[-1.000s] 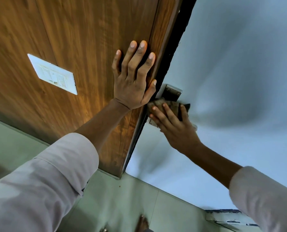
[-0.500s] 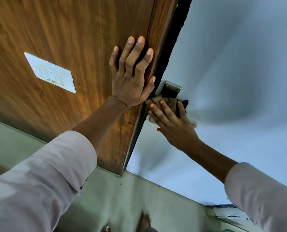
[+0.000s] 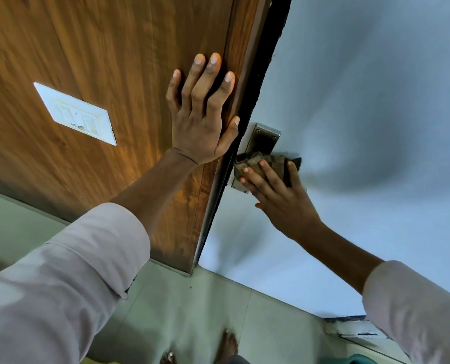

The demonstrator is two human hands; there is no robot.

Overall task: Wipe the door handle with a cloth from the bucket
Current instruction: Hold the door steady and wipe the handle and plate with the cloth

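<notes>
No legible text or labels

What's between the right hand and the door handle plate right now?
In the head view, the brown cloth lies between them: the right hand presses it against the metal handle plate. The handle lever itself is hidden under it.

cloth [image 3: 267, 164]: mottled brown | panel [image 3: 129, 61]: wood-grain brown | door [image 3: 376, 101]: pale blue | sleeve [image 3: 61, 279]: white

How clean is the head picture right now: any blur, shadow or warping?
Head view: wood panel smeared at far left, hands sharp; soft shadow on the door beside the cloth; wide-angle lens tilts the edges; warm glare low on the panel.
</notes>
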